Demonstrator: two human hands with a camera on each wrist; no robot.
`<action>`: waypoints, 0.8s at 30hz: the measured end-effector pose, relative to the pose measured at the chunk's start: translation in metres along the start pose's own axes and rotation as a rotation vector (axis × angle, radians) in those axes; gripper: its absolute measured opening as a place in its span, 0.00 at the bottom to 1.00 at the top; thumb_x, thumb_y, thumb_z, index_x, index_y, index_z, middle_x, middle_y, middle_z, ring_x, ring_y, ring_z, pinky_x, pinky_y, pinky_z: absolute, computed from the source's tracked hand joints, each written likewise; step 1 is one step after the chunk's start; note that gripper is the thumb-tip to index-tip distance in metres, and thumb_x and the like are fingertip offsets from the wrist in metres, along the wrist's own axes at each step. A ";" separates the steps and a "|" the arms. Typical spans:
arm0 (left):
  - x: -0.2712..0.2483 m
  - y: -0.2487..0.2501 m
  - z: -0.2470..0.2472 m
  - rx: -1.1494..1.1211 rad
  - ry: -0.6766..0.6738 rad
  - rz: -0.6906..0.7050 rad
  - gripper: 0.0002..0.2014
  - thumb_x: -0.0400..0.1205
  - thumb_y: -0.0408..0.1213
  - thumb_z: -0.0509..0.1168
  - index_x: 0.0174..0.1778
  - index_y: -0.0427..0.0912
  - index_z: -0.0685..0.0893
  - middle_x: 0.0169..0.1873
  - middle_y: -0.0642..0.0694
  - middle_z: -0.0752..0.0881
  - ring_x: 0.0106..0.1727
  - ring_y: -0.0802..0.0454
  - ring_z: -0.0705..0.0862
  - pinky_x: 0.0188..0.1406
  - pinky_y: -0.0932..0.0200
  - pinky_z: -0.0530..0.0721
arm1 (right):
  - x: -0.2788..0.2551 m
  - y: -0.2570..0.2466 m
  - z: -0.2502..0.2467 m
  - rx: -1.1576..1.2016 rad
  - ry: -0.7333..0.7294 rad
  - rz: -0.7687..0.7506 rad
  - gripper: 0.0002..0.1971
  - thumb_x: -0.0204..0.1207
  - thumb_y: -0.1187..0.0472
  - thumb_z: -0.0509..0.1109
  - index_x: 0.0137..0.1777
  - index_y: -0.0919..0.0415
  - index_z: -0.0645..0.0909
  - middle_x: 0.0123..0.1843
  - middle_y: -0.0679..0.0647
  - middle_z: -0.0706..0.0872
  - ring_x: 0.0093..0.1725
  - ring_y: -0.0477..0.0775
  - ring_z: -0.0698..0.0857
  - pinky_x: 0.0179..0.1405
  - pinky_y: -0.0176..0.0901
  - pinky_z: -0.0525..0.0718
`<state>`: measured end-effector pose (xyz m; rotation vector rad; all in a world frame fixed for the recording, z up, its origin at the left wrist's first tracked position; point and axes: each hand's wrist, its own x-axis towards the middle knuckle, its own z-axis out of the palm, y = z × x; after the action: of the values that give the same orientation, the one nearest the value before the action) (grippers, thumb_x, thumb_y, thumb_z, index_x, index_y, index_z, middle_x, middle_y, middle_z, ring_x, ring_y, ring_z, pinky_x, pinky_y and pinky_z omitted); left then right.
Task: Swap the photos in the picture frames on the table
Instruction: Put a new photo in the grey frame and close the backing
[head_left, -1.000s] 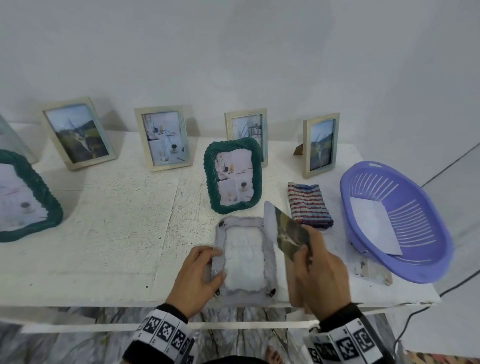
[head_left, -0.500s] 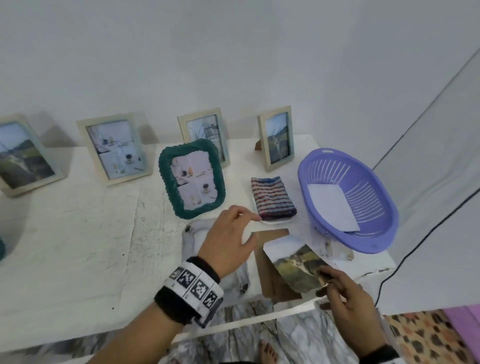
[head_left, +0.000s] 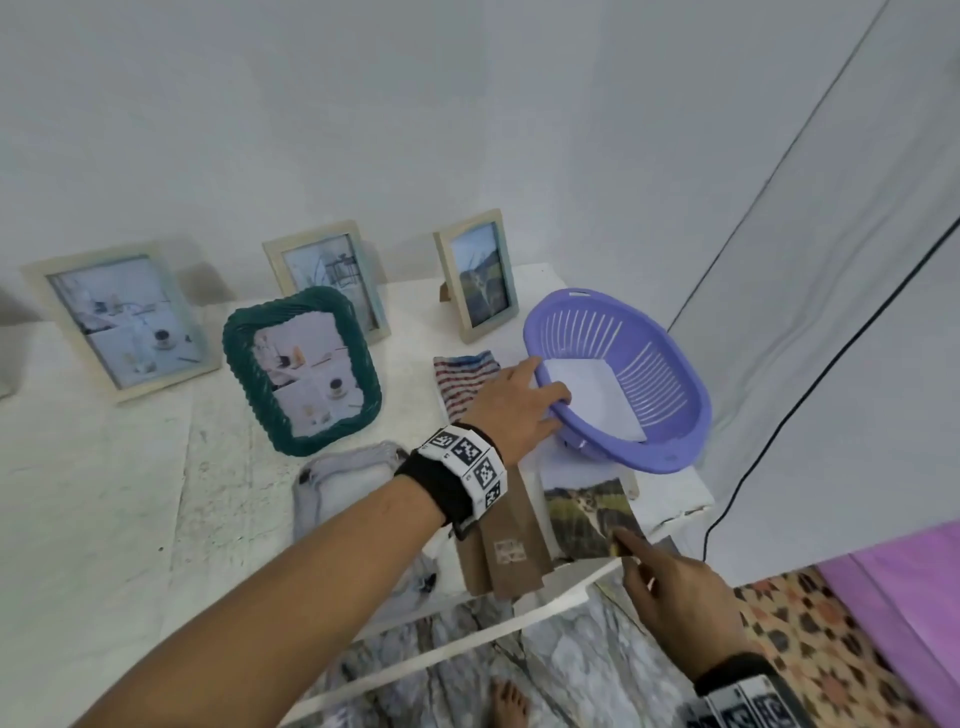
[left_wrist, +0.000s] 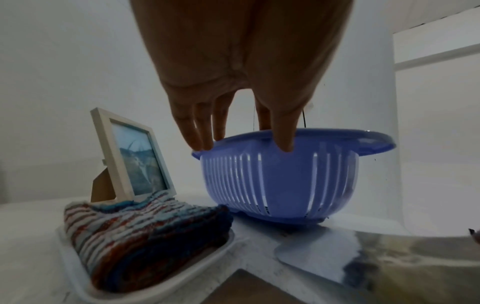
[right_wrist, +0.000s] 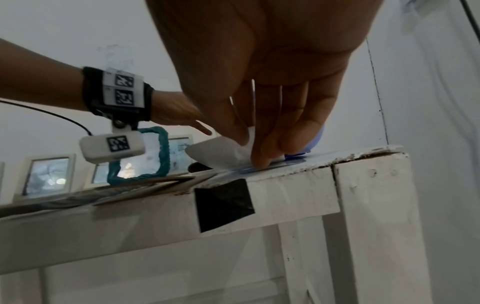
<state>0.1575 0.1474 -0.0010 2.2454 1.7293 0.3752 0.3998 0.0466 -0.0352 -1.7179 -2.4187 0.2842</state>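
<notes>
A landscape photo (head_left: 587, 514) lies at the table's front right corner. My right hand (head_left: 621, 545) pinches its near corner, thumb and fingers on the white underside (right_wrist: 221, 154). To its left lie a brown backing board (head_left: 511, 545) and a grey fuzzy frame (head_left: 343, 478), flat on the table. My left hand (head_left: 540, 410) reaches across to the purple basket (head_left: 691, 395) and pinches its near rim, the thumb on the outer wall (left_wrist: 280, 181). A white sheet (head_left: 592, 400) lies inside the basket.
A green woven frame (head_left: 304, 371) stands left of my left arm. Three pale frames (head_left: 124, 322), (head_left: 332, 275), (head_left: 480, 275) stand along the wall. A striped cloth (head_left: 462, 379) on a white tray (left_wrist: 155, 273) sits beside the basket. A grey curtain hangs at the right.
My left hand has left the grey frame and moved right to the basket's rim. My right hand has brought the photo down onto the table's front right corner. The view has swung right.
</notes>
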 end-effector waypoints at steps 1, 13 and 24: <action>0.000 -0.001 -0.003 -0.011 0.015 0.007 0.17 0.85 0.47 0.61 0.71 0.51 0.77 0.81 0.36 0.61 0.74 0.36 0.70 0.68 0.46 0.73 | 0.005 0.003 0.001 -0.008 0.019 0.010 0.19 0.62 0.62 0.84 0.54 0.50 0.90 0.25 0.45 0.85 0.22 0.49 0.82 0.17 0.26 0.55; -0.020 -0.009 0.012 0.014 0.020 -0.009 0.19 0.85 0.51 0.60 0.72 0.54 0.76 0.82 0.41 0.59 0.78 0.40 0.66 0.73 0.44 0.71 | 0.050 0.021 0.007 0.047 -0.205 0.189 0.13 0.79 0.50 0.64 0.62 0.44 0.80 0.31 0.45 0.81 0.45 0.57 0.86 0.38 0.46 0.79; -0.027 -0.015 0.022 -0.071 -0.029 -0.025 0.23 0.85 0.56 0.56 0.77 0.59 0.67 0.85 0.47 0.48 0.82 0.40 0.58 0.78 0.41 0.66 | 0.158 -0.003 -0.134 -0.110 0.188 0.048 0.11 0.78 0.53 0.68 0.57 0.53 0.84 0.41 0.54 0.89 0.47 0.63 0.86 0.44 0.50 0.82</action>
<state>0.1453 0.1232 -0.0279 2.1675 1.7008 0.3902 0.3774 0.2035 0.0990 -1.7623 -2.2989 -0.0048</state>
